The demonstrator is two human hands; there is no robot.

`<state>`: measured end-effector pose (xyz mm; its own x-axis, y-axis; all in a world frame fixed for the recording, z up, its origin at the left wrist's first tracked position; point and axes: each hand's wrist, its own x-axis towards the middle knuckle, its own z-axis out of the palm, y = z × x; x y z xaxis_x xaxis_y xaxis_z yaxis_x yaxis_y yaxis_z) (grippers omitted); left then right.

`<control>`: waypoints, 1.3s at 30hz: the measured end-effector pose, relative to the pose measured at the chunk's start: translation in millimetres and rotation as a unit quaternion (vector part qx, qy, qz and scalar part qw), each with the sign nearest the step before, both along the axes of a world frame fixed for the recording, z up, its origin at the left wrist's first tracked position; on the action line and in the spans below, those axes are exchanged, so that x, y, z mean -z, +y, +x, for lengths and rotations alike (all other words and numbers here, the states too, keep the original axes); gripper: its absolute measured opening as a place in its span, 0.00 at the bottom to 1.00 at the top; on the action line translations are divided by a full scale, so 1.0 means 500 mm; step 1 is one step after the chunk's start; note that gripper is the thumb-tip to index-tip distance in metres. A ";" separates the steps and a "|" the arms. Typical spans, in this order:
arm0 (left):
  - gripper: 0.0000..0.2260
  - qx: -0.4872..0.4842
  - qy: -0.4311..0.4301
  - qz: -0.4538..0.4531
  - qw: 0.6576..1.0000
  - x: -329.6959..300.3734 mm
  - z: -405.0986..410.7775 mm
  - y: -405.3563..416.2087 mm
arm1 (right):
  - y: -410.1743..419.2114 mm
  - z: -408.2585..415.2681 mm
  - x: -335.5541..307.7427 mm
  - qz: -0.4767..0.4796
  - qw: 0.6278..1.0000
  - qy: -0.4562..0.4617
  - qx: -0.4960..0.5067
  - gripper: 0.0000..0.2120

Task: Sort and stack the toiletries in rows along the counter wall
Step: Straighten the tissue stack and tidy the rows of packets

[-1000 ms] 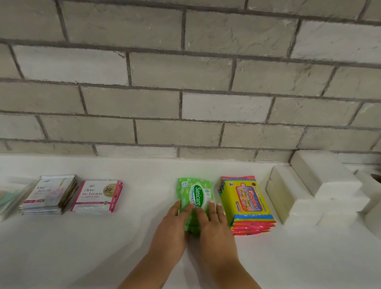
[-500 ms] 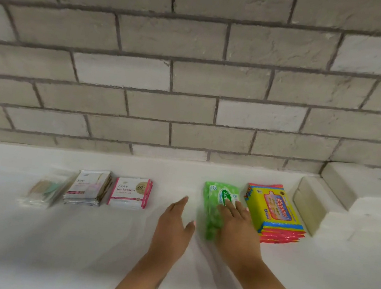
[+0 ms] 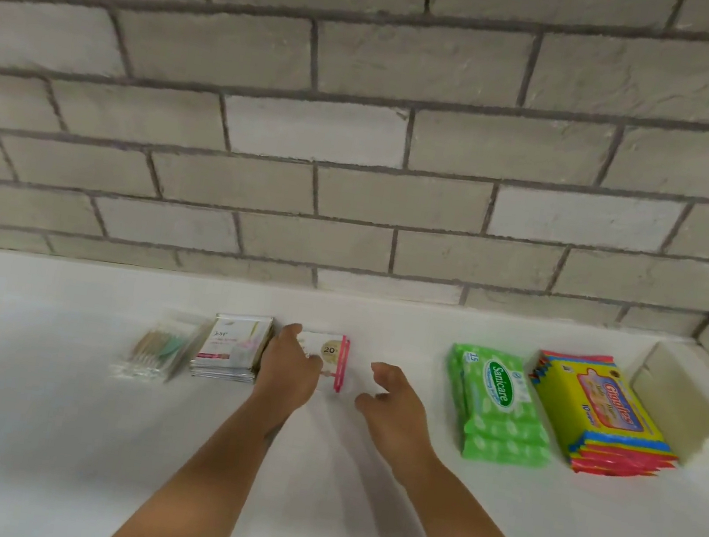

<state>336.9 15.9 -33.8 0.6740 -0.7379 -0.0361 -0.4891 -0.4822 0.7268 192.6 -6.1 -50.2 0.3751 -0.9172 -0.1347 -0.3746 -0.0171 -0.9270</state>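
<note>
My left hand (image 3: 288, 366) rests on the left part of a pink-edged stack of Dove sachets (image 3: 332, 359), fingertips at its far edge. My right hand (image 3: 392, 400) hovers just right of that stack, fingers loosely curved, holding nothing. Another stack of Dove sachets (image 3: 230, 348) lies directly to the left, and a clear packet of cotton swabs (image 3: 157, 347) beyond it. To the right lie a green stack of Sanicare wipes (image 3: 499, 412) and a yellow and red stack of wipes packs (image 3: 602, 415).
Everything sits in a row on a white counter (image 3: 43, 429) along a grey brick wall (image 3: 360, 154). White tissue packs (image 3: 687, 400) are stacked at the far right edge. Open counter lies between the pink-edged sachets and the green wipes.
Both hands left the green wipes and moved left. My left hand has landed on the pink-edged sachet stack; my right hand now hovers beside it. The view also swung left.
</note>
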 end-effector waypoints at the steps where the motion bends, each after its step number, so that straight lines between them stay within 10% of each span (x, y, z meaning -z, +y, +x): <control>1: 0.25 0.004 0.002 0.010 1.000 0.001 0.006 -0.005 | -0.001 0.013 -0.001 0.013 1.000 -0.005 0.002 0.24; 27: 0.20 0.059 -0.073 0.167 0.981 0.042 0.054 -0.077 | -0.018 0.126 0.023 0.162 0.980 -0.118 -0.012 0.18; 39: 0.17 0.034 0.011 0.095 0.995 0.037 0.019 -0.045 | -0.005 0.058 0.025 0.152 0.974 -0.163 -0.022 0.16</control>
<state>346.3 -6.5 -52.1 0.6195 -0.7608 -0.1937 -0.5102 -0.5777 0.6372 221.6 -8.7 -62.7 0.4813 -0.8356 -0.2649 -0.0636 0.2682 -0.9613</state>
